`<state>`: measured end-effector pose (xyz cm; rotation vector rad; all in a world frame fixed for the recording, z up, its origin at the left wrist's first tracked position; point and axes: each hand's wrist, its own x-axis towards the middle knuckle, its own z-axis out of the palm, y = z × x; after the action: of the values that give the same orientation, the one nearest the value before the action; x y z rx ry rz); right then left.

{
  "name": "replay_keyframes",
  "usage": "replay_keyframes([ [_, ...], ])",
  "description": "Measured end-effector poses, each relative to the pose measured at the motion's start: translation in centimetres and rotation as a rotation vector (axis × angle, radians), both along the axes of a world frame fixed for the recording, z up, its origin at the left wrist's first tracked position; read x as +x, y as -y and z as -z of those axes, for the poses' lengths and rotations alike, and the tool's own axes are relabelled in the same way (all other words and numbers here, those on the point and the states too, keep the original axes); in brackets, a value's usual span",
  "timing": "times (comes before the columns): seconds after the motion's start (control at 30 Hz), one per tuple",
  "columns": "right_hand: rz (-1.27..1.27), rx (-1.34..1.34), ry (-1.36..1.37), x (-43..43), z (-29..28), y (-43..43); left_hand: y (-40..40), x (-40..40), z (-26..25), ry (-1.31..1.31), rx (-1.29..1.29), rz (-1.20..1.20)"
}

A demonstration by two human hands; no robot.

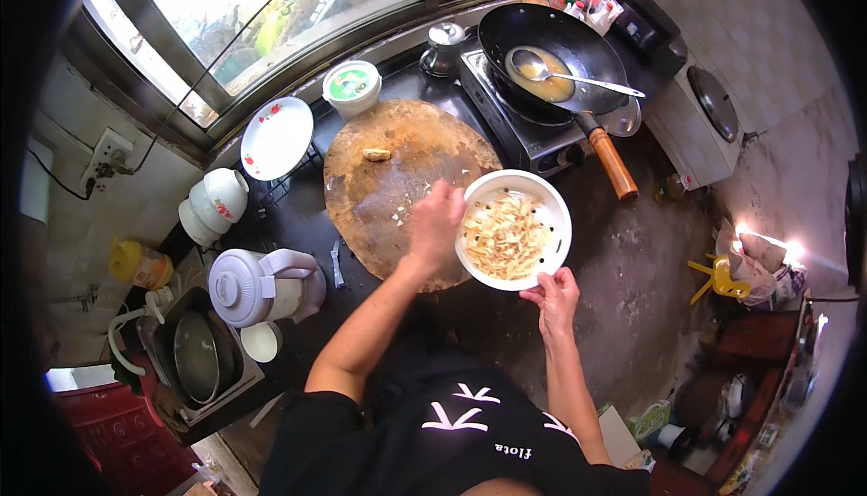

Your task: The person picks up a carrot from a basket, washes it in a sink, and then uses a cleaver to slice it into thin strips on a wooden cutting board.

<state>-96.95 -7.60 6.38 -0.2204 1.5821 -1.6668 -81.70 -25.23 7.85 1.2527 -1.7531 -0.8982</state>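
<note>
My right hand grips the lower rim of a white colander filled with pale shredded food. Beside the colander's left rim, my left hand hovers over the round wooden chopping board with its fingers curled; whether they hold anything cannot be made out. A small yellowish piece of food lies near the board's top, and a few white scraps are scattered at its middle.
A black wok with liquid and a metal ladle sits on a gas stove, its wooden handle pointing towards me. A floral plate, stacked bowls, a white lidded tub and an electric appliance stand around the board.
</note>
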Motion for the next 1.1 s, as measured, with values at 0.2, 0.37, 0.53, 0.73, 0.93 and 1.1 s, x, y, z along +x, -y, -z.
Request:
replay_keyframes([
  [0.2,-0.051,0.018,0.005,0.6,-0.2,1.3,-3.1,-3.7,1.9,0.35,-0.586,0.315],
  [0.37,-0.019,0.002,0.026,0.1,-0.3,0.4,-2.6,-0.6,-0.8,0.022,0.01,0.188],
  [0.53,0.035,0.014,0.016,-0.6,-0.6,-2.7,0.7,7.7,11.0,0.742,-0.266,-0.18],
  [0.73,0.142,0.01,-0.002,-2.2,-0.1,-6.0,1.2,-0.4,11.9,0.644,-0.188,-0.017],
  [0.93,0.186,0.009,-0.008,-2.3,0.3,-6.9,3.3,-6.4,9.9,0.662,-0.289,0.282],
  [1.1,0.22,0.082,-0.047,-2.3,1.6,-8.7,4.7,-3.2,10.2,0.641,-0.374,0.312],
])
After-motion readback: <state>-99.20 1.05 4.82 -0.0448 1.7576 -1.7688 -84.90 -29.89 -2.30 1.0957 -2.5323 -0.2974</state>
